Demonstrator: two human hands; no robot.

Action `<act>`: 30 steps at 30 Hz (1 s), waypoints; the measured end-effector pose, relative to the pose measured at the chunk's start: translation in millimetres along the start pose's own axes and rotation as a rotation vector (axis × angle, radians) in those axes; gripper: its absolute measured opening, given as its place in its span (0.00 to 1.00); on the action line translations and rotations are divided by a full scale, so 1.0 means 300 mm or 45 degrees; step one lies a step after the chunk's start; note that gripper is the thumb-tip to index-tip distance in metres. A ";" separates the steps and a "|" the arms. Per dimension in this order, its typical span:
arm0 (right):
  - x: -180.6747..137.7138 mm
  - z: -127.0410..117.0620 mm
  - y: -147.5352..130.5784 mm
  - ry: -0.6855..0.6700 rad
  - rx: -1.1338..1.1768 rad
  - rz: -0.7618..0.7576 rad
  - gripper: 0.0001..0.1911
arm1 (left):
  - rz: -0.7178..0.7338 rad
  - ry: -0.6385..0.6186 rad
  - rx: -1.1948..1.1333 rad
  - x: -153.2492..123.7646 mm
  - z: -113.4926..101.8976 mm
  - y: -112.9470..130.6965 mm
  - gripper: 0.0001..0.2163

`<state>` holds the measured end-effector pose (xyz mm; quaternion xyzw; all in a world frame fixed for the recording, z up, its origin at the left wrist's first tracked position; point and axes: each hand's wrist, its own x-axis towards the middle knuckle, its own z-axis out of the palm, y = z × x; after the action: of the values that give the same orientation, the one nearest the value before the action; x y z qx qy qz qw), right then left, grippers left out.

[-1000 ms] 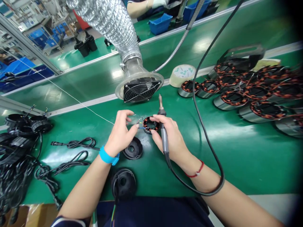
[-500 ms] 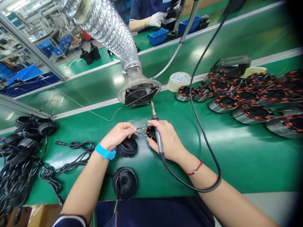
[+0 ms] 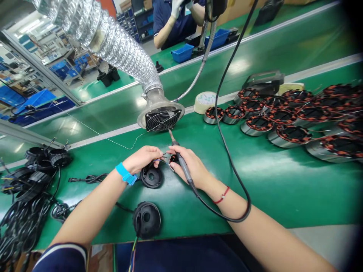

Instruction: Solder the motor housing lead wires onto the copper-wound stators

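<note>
In my right hand (image 3: 193,166) a soldering iron (image 3: 184,165) lies across the fingers, its tip pointing up and away from me toward the fan. The same hand grips a small copper-wound stator (image 3: 171,160), mostly hidden by the fingers. My left hand (image 3: 146,158) is closed, pinching thin wires (image 3: 164,155) right beside the stator. Just below the left hand rests a round black plastic housing (image 3: 152,177). Nearer to me sits a second black housing (image 3: 147,220), with coloured wires (image 3: 132,251) hanging over the bench edge.
A fan hood (image 3: 163,120) on a foil duct (image 3: 113,49) hangs ahead. Many stators (image 3: 289,135) stand at the right, near a tape roll (image 3: 204,102). Black cables (image 3: 19,215) and housings (image 3: 34,155) crowd the left. Across the partition, a co-worker (image 3: 176,26) wears white gloves.
The camera view has shifted. Both hands stay close together with the wires, stator and soldering iron. The co-worker's gloved hand has risen.
</note>
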<state>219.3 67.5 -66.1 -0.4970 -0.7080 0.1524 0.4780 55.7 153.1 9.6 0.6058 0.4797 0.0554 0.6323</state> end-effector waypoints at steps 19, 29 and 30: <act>-0.003 -0.015 0.006 0.095 0.031 0.062 0.25 | -0.079 -0.007 0.033 0.017 -0.011 0.020 0.10; -0.029 -0.017 -0.036 0.125 -0.027 0.049 0.25 | -0.045 -0.084 0.112 0.008 -0.017 0.000 0.13; -0.034 -0.012 -0.046 0.136 -0.052 0.057 0.24 | -0.041 -0.121 0.154 0.002 -0.030 0.003 0.12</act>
<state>215.0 51.6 -60.2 -0.5297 -0.6733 0.1218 0.5013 50.2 160.2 11.7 0.6370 0.4613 -0.0124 0.6174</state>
